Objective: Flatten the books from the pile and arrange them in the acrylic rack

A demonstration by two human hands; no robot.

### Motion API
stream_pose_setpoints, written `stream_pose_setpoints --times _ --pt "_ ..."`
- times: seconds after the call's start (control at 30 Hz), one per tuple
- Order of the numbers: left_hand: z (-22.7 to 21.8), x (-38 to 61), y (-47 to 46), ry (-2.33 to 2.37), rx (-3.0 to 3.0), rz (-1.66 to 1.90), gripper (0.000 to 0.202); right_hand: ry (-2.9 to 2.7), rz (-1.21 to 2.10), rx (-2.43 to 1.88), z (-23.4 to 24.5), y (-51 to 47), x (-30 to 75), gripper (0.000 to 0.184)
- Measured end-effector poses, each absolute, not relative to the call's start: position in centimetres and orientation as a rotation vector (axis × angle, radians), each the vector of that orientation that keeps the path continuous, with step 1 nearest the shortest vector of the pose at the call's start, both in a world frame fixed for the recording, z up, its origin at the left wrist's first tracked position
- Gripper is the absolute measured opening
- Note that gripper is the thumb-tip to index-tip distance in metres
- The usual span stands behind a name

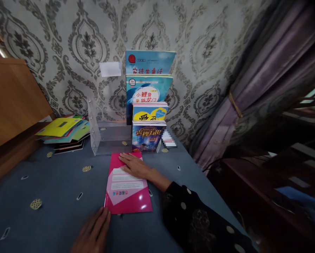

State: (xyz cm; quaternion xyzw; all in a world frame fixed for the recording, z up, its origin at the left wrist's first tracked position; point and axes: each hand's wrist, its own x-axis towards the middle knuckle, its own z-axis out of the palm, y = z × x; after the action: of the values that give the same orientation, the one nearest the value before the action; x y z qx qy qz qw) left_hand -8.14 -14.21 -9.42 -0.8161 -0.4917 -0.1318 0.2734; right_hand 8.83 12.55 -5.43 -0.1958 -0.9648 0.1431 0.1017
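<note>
A pink book (128, 204) lies flat on the blue cloth, its printed side facing up and the text upside down to me. My right hand (133, 165) rests palm down across its far part, fingers stretched out and pointing left. Beside the book's near left corner is my left hand (94, 230), its fingers extended and their tips touching that edge. Just beyond the book stands a clear plastic tiered rack (94, 130). Its right side holds several upright books in steps, with a dark blue book (148, 137) in front and a tall teal book (150, 61) at the back.
At the left, a pile of colourful booklets (62, 128) lies near a wooden panel (15, 98). A small blurred-out item (169, 138) sits right of the rack. Patterned wallpaper (89, 38) rises behind, and a tied purple curtain (233, 91) hangs at the right.
</note>
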Motion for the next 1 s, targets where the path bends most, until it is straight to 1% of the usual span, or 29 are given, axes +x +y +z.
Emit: stream_pose_setpoints --times 0.13,0.27,0.37,0.47,0.57,0.63,0.73,0.87,1.0 --pt "-10.3 -8.2 -14.3 -1.345 -2.204 -0.38 0.053 -2.815 0.406 -0.673 -5.5 12.5 10.8 0.053" --pt "-10.7 -7.3 -14.7 -1.4 -2.185 -0.401 0.045 -2.767 0.389 -0.792 -5.7 12.3 12.9 0.055" --pt "-9.5 -6.2 -15.1 -1.419 -2.192 -0.459 0.036 -2.706 0.351 -0.969 -6.0 11.8 14.3 0.055" --pt "-7.2 -5.8 -14.3 -1.508 -2.268 -0.535 0.03 -2.653 0.312 -1.092 -6.4 11.0 15.2 0.055" --pt "-5.3 -6.3 -11.6 -1.795 -2.289 -0.556 0.031 -2.624 0.29 -1.14 -6.8 10.3 15.5 0.055" --pt "-5.0 -7.2 -8.8 -1.917 -2.277 -0.584 0.033 -2.614 0.294 -1.157 -6.9 10.0 15.5 0.054" --pt "-5.6 -8.6 -4.3 -1.946 -2.366 -0.558 0.043 -2.609 0.302 -1.153 -6.9 10.0 15.5 0.053" --pt "-6.4 -9.7 -0.3 -2.058 -2.331 -0.556 0.044 -2.614 0.316 -1.151 -6.7 10.0 15.5 0.053" --pt "-6.4 -9.9 1.3 -2.119 -2.306 -0.619 0.046 -2.621 0.325 -1.174 -6.2 9.8 15.3 0.054"
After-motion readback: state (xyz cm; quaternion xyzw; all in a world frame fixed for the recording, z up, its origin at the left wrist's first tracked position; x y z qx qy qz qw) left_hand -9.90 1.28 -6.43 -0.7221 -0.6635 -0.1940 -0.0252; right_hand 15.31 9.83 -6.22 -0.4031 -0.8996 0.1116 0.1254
